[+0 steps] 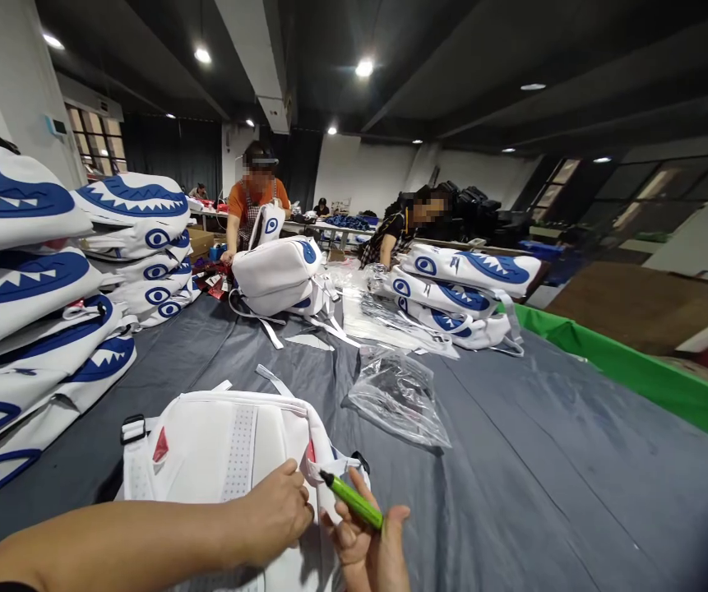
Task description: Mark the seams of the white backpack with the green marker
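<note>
A white backpack (205,436) lies on the grey-covered table in front of me, its padded back panel and shoulder straps facing up. My left hand (279,510) is closed on the backpack near its right strap; the fingertips are hidden. Just to the right, my right hand (366,538) holds a bright green marker pen (357,501) with a black end pointing up and left. That hand is palm up at the backpack's right edge. Small red patches show by both straps, and a black buckle (133,429) sits at the upper left.
White-and-blue shark-pattern backpacks are stacked on the left (26,279) and at the back right (452,288). Clear plastic bags (400,395) lie beyond my backpack. Two co-workers (258,193) (400,226) stand across the table (514,460). Green cloth (625,370) edges the right side.
</note>
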A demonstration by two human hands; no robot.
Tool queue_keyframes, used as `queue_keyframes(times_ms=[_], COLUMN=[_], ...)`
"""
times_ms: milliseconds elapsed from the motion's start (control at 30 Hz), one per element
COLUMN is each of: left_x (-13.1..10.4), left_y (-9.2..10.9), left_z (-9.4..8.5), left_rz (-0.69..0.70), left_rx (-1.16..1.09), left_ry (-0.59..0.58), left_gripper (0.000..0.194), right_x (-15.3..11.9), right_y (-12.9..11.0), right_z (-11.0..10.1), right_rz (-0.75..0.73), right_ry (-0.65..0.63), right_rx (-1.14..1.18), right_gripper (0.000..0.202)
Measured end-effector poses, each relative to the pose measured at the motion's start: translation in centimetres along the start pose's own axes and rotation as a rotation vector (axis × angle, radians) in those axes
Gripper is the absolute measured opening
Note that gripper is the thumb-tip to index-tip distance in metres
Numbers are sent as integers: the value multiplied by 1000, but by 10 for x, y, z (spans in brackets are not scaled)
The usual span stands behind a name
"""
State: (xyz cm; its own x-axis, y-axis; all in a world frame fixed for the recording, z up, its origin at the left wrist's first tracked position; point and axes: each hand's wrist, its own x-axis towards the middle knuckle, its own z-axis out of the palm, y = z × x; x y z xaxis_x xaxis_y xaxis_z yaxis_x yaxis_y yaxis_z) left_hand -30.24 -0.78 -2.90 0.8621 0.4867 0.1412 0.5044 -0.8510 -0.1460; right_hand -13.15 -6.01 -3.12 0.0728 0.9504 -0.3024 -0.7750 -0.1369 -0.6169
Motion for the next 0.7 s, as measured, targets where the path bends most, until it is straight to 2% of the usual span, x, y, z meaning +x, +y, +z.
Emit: queue_keyframes(times_ms=[100,200,267,367,400,467,600,700], left_x=[-5,-6,-7,-9,-10,-13,-23,-25], left_y=[0,0,0,2,3,6,17,19], left_z=[-2,-5,-7,-5,-4,1,17,24], left_rz=[14,33,42,44,41,36,24,34], left_rx=[8,8,30,87,104,121,127,121], left_ry=[-30,-27,26,92,109,160,289,399], left_gripper=[29,23,18,18,18,18,17,19], right_x=[-1,-4,-5,-1,2,9,25,33], right_y=[1,7,15,31,36,46,57,58], right_z=[16,29,32,24,19,8,-10,-18], right_rz=[-156,-301,-464,-721,-784,-902,-1170,-1205], right_ry=[4,-10,103,277,267,135,-147,-210], right_rx=[-16,-119,-282,-591,-666,-765,-951,-1066], right_gripper=[76,62,50,41,37,35,58,66])
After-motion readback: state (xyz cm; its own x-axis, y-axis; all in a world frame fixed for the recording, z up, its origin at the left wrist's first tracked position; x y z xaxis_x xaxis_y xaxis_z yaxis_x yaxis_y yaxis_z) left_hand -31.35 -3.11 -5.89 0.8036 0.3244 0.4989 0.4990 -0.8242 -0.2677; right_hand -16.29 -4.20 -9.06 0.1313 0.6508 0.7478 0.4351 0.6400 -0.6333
